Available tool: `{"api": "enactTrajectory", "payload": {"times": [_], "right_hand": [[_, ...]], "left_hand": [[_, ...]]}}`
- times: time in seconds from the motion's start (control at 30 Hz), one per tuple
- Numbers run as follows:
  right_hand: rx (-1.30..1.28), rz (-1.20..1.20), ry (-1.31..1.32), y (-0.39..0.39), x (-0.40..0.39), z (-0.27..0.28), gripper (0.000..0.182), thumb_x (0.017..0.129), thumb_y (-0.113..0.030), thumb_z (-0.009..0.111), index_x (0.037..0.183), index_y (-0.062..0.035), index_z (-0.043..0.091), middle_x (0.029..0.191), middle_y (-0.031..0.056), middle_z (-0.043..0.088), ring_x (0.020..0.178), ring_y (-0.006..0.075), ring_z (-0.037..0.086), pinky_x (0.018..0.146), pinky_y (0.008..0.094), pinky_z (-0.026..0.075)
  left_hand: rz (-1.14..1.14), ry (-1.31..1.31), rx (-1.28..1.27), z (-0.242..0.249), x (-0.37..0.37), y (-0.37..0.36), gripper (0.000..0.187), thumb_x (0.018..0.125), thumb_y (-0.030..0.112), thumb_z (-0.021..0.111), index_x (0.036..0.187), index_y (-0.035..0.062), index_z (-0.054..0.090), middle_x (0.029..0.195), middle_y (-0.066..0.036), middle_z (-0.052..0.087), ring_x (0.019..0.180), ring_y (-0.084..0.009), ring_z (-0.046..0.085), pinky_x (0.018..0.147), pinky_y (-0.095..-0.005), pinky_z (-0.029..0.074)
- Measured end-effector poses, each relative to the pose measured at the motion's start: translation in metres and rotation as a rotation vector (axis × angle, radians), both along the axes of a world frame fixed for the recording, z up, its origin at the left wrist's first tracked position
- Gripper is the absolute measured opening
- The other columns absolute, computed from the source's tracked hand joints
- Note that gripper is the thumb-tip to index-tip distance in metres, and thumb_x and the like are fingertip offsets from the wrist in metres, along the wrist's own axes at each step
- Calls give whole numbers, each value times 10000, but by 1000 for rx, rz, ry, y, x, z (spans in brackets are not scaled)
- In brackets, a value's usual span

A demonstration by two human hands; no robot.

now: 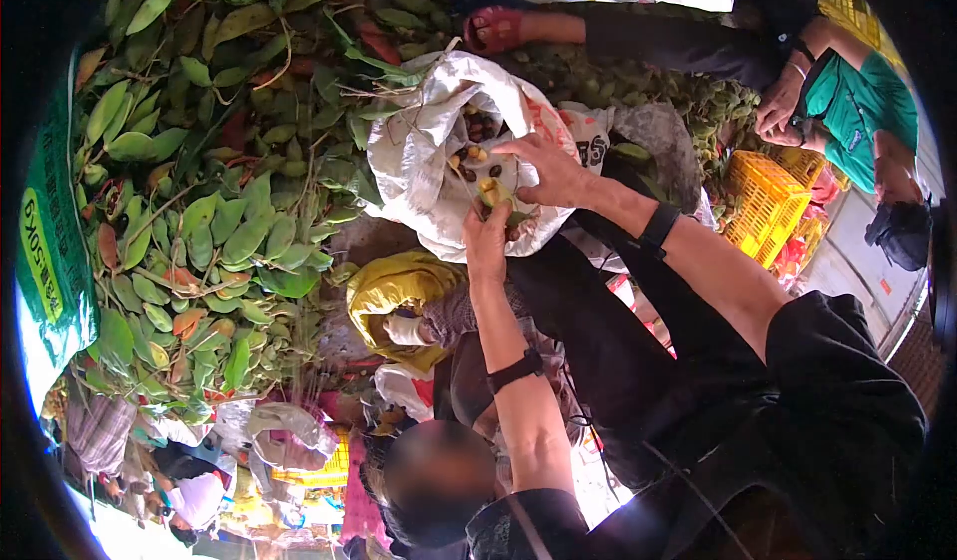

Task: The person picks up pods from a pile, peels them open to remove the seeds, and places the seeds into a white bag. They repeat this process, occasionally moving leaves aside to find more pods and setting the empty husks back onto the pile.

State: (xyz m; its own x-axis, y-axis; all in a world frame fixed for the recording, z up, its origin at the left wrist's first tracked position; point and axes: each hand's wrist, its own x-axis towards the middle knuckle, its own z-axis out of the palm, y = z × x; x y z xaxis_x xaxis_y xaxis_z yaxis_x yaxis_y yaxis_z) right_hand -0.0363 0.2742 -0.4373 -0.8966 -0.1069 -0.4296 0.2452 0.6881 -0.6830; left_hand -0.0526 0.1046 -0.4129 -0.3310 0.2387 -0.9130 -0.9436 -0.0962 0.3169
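My left hand (pixel 486 243) is closed, thumb and fingers pinching a small yellow-green fruit (pixel 492 193) over the mouth of a white woven sack (pixel 404 166). Just to the upper right, my right hand (pixel 558 173) points in over the sack with its index finger stretched out and its thumb apart, close to the fruit. Its other fingers are partly hidden. Inside the sack lie dark brown seeds (pixel 495 171) and some yellowish pieces. The sack's rim is rolled back, and red and black print shows on its side.
A large heap of green leaf-like pieces (pixel 219 221) fills the left. A yellow bag (pixel 399 296) lies beside the sack, near another person (pixel 429 485). At right, a seated person in green (pixel 862 111) is near yellow crates (pixel 763 206). A green sack (pixel 55 221) stands at far left.
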Motion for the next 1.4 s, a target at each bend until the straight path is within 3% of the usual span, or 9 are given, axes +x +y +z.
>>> {"api": "enactTrajectory", "payload": {"times": [0.13,0.6,0.77,0.97,1.07,1.1,1.17,1.37,1.4], "right_hand": [[-334,91,-90,4,-10,10,542,739,-67,648,1257,-146,513,1120,123,555,1015,314,572,883,386,481],[119,355,-98,-26,-1,26,300,748,-266,616,940,-35,616,729,114,579,662,324,624,561,427,507],[131,259,-88,-37,2,22,170,619,-239,656,592,-73,631,715,99,621,626,260,645,509,414,500],[305,-100,-19,-43,24,18,287,714,-184,614,967,-50,597,907,132,588,895,273,601,658,390,504],[362,-109,-414,-51,16,28,540,886,-446,560,1388,-348,385,1495,-24,252,1400,270,168,1153,551,143],[357,-146,-425,-48,16,36,540,886,-446,560,1388,-348,385,1495,-24,252,1400,270,168,1153,551,143],[-196,-511,-371,-39,16,51,451,808,-312,599,1132,-4,547,1012,194,598,967,348,588,739,452,492],[-887,-766,-527,-4,18,122,938,733,-712,563,1313,12,427,1191,314,528,1101,420,525,921,472,407],[-703,-793,-445,-14,19,126,920,741,-714,552,1313,-4,429,1067,298,584,1030,414,564,875,455,438]], "left_hand": [[-286,-34,19,-3,-10,-11,330,829,155,584,1131,27,548,949,-41,594,775,-125,551,596,-255,451],[-480,-75,198,12,-10,-35,372,789,93,509,1149,20,569,866,-24,601,699,-91,531,620,-251,440],[-670,102,82,-7,0,-40,468,799,107,480,1243,-36,513,1079,-108,606,980,-204,528,898,-300,397],[-886,193,-249,32,-37,-18,388,846,16,449,1223,3,539,916,-66,607,656,-132,550,529,-276,454],[-906,190,-387,45,-39,-11,429,834,15,465,1260,10,510,1028,-68,579,733,-126,536,556,-262,446],[-908,213,-376,50,-37,-11,436,832,15,464,1267,6,501,1037,-69,577,739,-124,530,555,-258,444],[-908,243,-329,49,-35,-22,400,906,136,494,1276,-15,486,1022,-92,587,805,-160,526,561,-264,430],[-1170,505,-362,83,-23,7,332,955,96,450,1226,-93,414,1136,-161,531,942,-221,524,909,-362,419],[-837,377,-245,89,-15,16,275,988,163,396,1150,-57,432,1070,-112,502,905,-189,490,880,-353,409]]}}
